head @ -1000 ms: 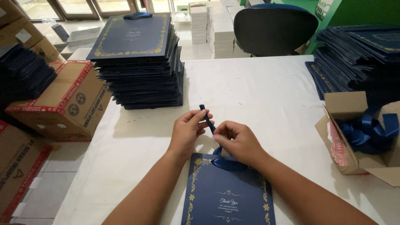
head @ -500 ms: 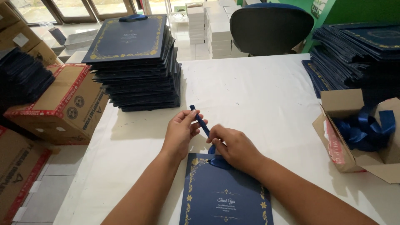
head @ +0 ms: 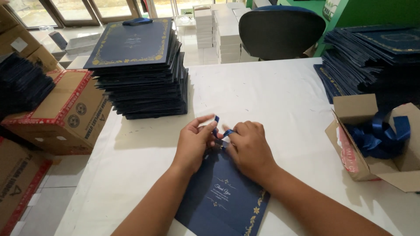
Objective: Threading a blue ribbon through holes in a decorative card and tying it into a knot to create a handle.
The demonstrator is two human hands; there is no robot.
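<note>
Both hands are bunched together over the top edge of a navy card [head: 223,192] with gold corner trim, which lies flat on the white worktop [head: 271,96] right in front of the person. The left hand [head: 193,144] and right hand [head: 248,148] sit side by side, nearly touching, and between their fingertips there's a short blue ribbon [head: 222,130] pinched from both sides, so each hand is closed on it. The ribbon sits just above the card's upper edge, poking up between the thumbs and forefingers (whether it's threaded through the card I can't tell, the fingers cover that bit). The right hand's palm rests on the card's upper right part; the left one covers the upper left corner.

Around that: a tall stack of navy folders [head: 140,70] stands well beyond the left hand, and another pile of navy folders [head: 372,57] lies at the far right. Near the right forearm is an open cardboard box [head: 354,144] holding a tangle of blue ribbons [head: 378,137]. Brown cartons [head: 65,109] sit off the worktop's left side, and a dark office chair [head: 282,30] is at the far edge.
</note>
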